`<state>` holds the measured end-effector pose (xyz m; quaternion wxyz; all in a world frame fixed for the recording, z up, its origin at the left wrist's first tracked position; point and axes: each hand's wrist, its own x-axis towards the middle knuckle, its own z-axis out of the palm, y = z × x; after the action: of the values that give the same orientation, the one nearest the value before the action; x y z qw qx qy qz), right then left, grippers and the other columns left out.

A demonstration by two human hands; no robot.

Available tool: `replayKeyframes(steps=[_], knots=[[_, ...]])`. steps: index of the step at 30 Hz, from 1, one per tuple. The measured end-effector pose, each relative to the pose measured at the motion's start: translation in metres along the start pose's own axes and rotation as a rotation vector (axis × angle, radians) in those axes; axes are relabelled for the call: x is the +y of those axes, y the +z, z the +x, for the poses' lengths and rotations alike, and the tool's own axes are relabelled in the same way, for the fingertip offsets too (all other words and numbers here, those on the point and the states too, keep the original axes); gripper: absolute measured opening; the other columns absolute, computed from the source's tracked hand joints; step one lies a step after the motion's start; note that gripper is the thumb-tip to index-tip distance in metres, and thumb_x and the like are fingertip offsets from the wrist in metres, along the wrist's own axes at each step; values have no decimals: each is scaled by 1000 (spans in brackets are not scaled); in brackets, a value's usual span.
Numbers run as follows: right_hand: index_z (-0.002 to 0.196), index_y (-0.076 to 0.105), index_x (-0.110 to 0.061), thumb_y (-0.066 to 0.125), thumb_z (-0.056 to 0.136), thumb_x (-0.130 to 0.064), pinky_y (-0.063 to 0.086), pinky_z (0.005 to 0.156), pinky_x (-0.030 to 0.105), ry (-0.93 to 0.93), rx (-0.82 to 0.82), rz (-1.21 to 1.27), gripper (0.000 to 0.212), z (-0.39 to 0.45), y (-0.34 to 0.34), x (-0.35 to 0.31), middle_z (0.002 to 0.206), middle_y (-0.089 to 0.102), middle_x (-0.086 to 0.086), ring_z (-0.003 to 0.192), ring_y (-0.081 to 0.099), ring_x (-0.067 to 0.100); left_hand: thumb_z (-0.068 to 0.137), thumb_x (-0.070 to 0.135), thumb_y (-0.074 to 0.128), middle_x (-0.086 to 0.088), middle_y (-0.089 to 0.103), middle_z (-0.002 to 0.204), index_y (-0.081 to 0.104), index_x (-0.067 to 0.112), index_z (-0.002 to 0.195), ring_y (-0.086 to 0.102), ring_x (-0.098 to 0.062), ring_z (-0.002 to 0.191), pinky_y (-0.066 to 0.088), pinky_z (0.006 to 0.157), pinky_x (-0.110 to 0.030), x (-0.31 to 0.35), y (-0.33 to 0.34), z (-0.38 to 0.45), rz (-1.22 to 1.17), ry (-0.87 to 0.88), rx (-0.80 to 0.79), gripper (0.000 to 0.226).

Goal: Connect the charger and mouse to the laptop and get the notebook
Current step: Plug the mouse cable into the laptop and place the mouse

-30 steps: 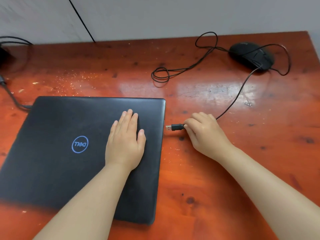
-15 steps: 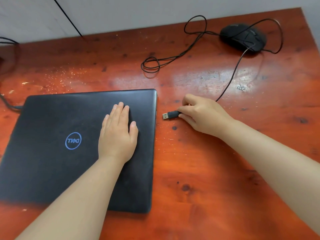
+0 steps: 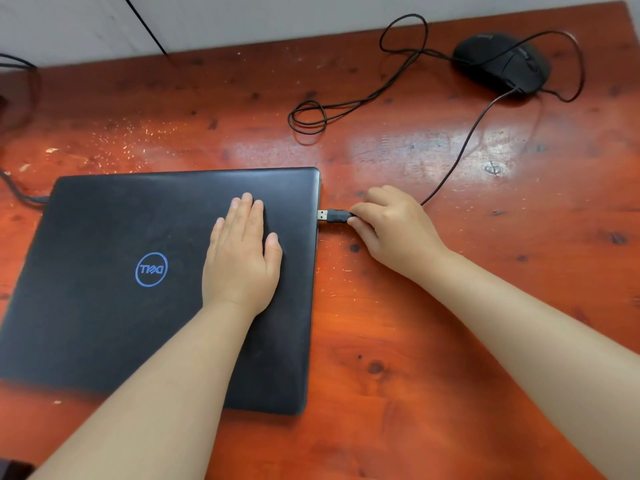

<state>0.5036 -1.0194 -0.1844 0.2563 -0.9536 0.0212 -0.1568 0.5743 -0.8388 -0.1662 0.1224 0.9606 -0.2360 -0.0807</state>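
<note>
A closed black laptop (image 3: 104, 289) with a blue round logo lies on the red-brown wooden table (image 3: 415, 341). My left hand (image 3: 242, 251) rests flat on its lid, fingers together. My right hand (image 3: 391, 226) pinches the mouse's USB plug (image 3: 332, 215), whose metal tip touches the laptop's right edge. The black mouse (image 3: 502, 62) sits at the far right, its thin cable (image 3: 457, 150) running to my hand, with slack looped behind the laptop. A dark charger cable (image 3: 20, 194) meets the laptop's left rear corner. No notebook is in view.
A grey wall (image 3: 311, 15) runs along the table's far edge, with a black wire (image 3: 145, 26) hanging down it. More dark cables (image 3: 17, 62) lie at the far left. Small light flecks are scattered on the wood behind the laptop.
My right hand has brought the USB plug leftwards, closing the gap until its tip reaches the laptop's right edge. My left hand stays flat on the lid.
</note>
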Motion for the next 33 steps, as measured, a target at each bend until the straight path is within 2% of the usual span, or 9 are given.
replayKeyframes(steps=[4, 9, 14, 18, 20, 23, 27, 30, 33], knots=[[70, 67, 10, 62, 77, -3, 49, 57, 43, 7, -12, -24, 16, 3, 1, -4, 65, 61, 25, 68, 57, 41, 96, 17, 33, -9, 17, 156, 21, 6, 143, 7, -19, 145, 3, 119, -34, 0, 0, 0, 4, 3, -2, 50], [69, 69, 7, 64, 74, -5, 31, 62, 34, -21, -29, -67, 14, 12, -2, -1, 66, 63, 21, 70, 60, 38, 95, 17, 34, -9, 17, 156, 22, 5, 143, 8, -19, 145, 3, 119, -34, -2, 2, 0, 2, 10, 5, 50], [58, 65, 3, 64, 69, -5, 46, 56, 34, -21, -16, -103, 14, 8, 2, -11, 56, 60, 15, 57, 61, 31, 95, 17, 35, -9, 17, 156, 21, 5, 143, 7, -19, 145, 2, 118, -31, -3, 2, 0, -13, 26, 17, 51], [64, 69, 2, 65, 71, -6, 49, 60, 38, -18, -47, -114, 11, 10, 0, -9, 60, 63, 14, 63, 63, 31, 95, 18, 35, -9, 17, 156, 21, 6, 143, 9, -19, 145, 3, 118, -31, -4, 1, 0, -4, 19, 0, 51], [77, 70, 2, 65, 79, -8, 47, 71, 41, -28, -100, -137, 11, 11, -2, -10, 71, 66, 16, 76, 63, 34, 95, 18, 35, -10, 19, 155, 22, 5, 142, 10, -21, 145, 6, 118, -32, -2, -2, 0, 12, 12, -14, 51], [98, 68, 0, 60, 86, -13, 43, 83, 44, 4, -167, -122, 19, 12, -25, -2, 89, 67, 19, 92, 59, 35, 95, 17, 33, -16, 27, 151, 28, -1, 139, 20, -26, 143, 16, 117, -39, 2, -9, 1, 82, 25, -50, 48], [75, 70, 9, 58, 79, 0, 51, 66, 44, 102, -86, -147, 15, 16, -91, 26, 70, 67, 26, 70, 61, 41, 86, 7, 49, -30, 53, 130, 51, -14, 118, 50, -40, 123, 43, 99, -52, 15, -16, 10, 107, 106, -21, 39], [75, 70, 9, 60, 79, 9, 44, 68, 35, 276, 92, -146, 11, 28, -139, 54, 73, 68, 28, 73, 61, 41, 93, 12, 45, -23, 37, 145, 40, -7, 131, 33, -33, 136, 29, 111, -45, 39, -17, 29, -24, 41, -22, 43], [90, 70, 6, 55, 85, 4, 42, 82, 35, 496, 186, -137, 15, 45, -171, 89, 94, 69, 26, 91, 61, 39, 96, 24, 34, -16, 23, 153, 24, 0, 140, 16, -26, 143, 15, 117, -39, 55, -7, 43, -31, -50, -14, 51]])
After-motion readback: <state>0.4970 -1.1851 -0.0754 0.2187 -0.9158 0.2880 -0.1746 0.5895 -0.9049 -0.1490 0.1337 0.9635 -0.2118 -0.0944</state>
